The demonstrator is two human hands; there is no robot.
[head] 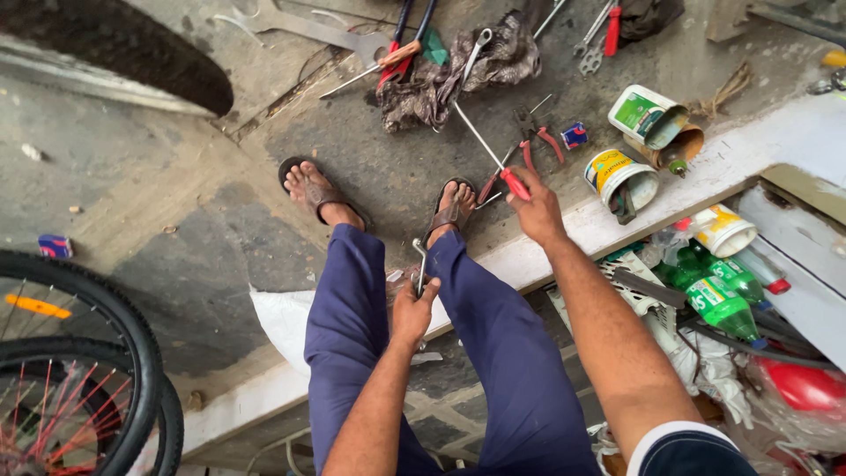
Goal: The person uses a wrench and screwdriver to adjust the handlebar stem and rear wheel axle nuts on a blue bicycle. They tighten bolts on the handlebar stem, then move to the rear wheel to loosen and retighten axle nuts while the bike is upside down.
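The right hand is stretched forward, its fingers clamped around the red plastic handle of a long screwdriver with a thin steel shaft; the shaft slants up and away from the hand toward the crumpled brown-grey rag. The left hand sits between the knees, closed around a small silvery metal wrench that stands upright from the fist.

Taking the rag as the landmark: red-handled pliers lie just below and to its right on the concrete floor, close to the screwdriver shaft. Further right of the rag, three open, worn tins lie tipped beside the pale stone ledge. Green plastic bottles are stacked well below and right of the rag, beyond the ledge. Far to the lower left of the rag stands a black bicycle wheel with red spokes. Both sandalled feet rest on the floor just below the rag.
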